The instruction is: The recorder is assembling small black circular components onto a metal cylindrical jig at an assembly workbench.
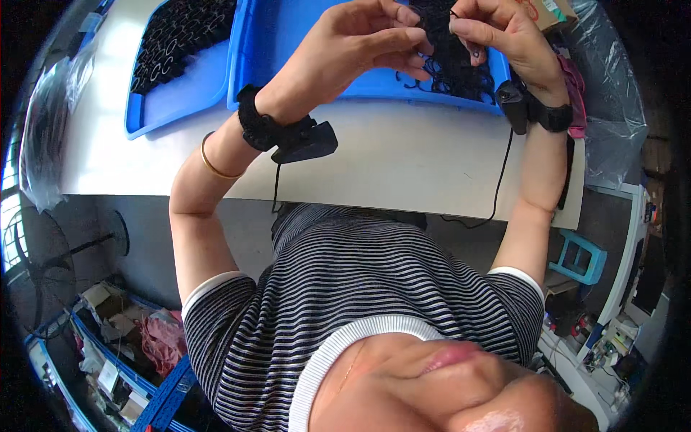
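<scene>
My right hand is raised over the right side of a blue tray. Its thumb and forefinger are pinched on a thin black piece, of which only a small end shows. Opposite it, my left hand hangs over the same tray with fingers curved and apart, and I see nothing between them. Below both hands lies a tangled heap of thin black curled pieces. Each wrist wears a black strap with a small device and a cord.
A second blue tray, at the left, holds many black ring-shaped pieces packed closely. Both trays are on a white table. Clear plastic sheeting hangs at either side. A cardboard box sits at the far right; a light-blue stool is below.
</scene>
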Action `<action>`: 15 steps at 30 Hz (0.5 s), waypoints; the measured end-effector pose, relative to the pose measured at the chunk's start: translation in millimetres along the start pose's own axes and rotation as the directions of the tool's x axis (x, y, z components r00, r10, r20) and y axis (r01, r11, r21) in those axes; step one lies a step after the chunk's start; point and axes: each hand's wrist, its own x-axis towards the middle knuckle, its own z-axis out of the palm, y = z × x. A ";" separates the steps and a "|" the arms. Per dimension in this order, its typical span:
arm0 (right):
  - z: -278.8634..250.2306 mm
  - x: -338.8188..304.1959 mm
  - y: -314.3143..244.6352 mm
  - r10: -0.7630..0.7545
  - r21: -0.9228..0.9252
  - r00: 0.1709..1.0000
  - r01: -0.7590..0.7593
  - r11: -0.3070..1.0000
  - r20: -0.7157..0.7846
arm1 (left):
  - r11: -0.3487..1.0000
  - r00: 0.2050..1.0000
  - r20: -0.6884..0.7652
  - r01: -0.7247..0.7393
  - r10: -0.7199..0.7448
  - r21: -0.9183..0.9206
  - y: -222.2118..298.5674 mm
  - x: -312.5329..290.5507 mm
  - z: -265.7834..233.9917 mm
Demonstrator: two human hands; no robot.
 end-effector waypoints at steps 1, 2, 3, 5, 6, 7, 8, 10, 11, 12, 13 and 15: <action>-0.3 1.0 1.8 0.005 -0.015 1.000 -0.005 1.000 0.013 | 1.000 1.000 -0.001 0.002 -0.002 -0.009 0.3 -3.2 -4.0; -2.1 3.1 5.1 0.033 0.015 0.998 -0.034 0.999 0.050 | 1.000 1.000 -0.001 0.004 -0.004 -0.019 0.1 -5.5 -7.0; -4.0 4.7 10.5 0.034 0.013 0.998 -0.035 0.999 0.055 | 1.000 1.000 -0.005 0.001 -0.001 -0.021 -0.5 -7.5 -8.6; -7.5 7.4 20.2 0.113 -0.034 0.973 -0.109 0.993 0.203 | 0.998 0.997 -0.063 -0.053 0.051 -0.037 -0.9 -10.9 -11.0; 5.9 5.0 10.6 0.057 -0.080 0.980 -0.043 0.996 0.191 | 0.998 0.996 -0.068 -0.056 0.053 -0.039 1.1 -13.7 -11.8; 5.9 5.8 11.1 0.058 -0.081 0.979 -0.043 0.996 0.197 | 0.998 0.995 -0.085 -0.056 0.052 -0.039 4.5 -17.4 -12.4; 4.3 5.8 12.6 0.049 -0.083 0.982 -0.034 0.996 0.185 | 0.998 0.994 -0.101 -0.055 0.051 -0.040 6.8 -20.1 -13.9; 4.6 2.3 5.3 0.038 -0.138 0.990 -0.019 0.990 0.136 | 0.997 0.995 -0.074 -0.072 0.072 0.005 4.5 -22.0 -23.9; 2.7 3.1 5.1 0.038 -0.139 0.989 -0.018 0.990 0.141 | 0.995 0.995 -0.040 -0.086 0.088 0.052 3.8 -22.7 -27.3; 1.9 3.1 3.9 0.015 -0.119 0.990 0.002 0.993 0.142 | 0.995 0.995 -0.040 -0.085 0.087 0.050 4.5 -22.7 -27.1; 1.7 3.6 2.4 -0.008 -0.100 0.990 0.022 0.995 0.142 | 0.990 0.994 -0.025 -0.106 0.109 0.091 6.0 -22.3 -25.7; 6.2 6.1 -1.8 0.031 -0.120 0.991 -0.015 0.993 0.130 | 0.983 0.991 -0.008 -0.129 0.131 0.132 7.9 -20.4 -23.4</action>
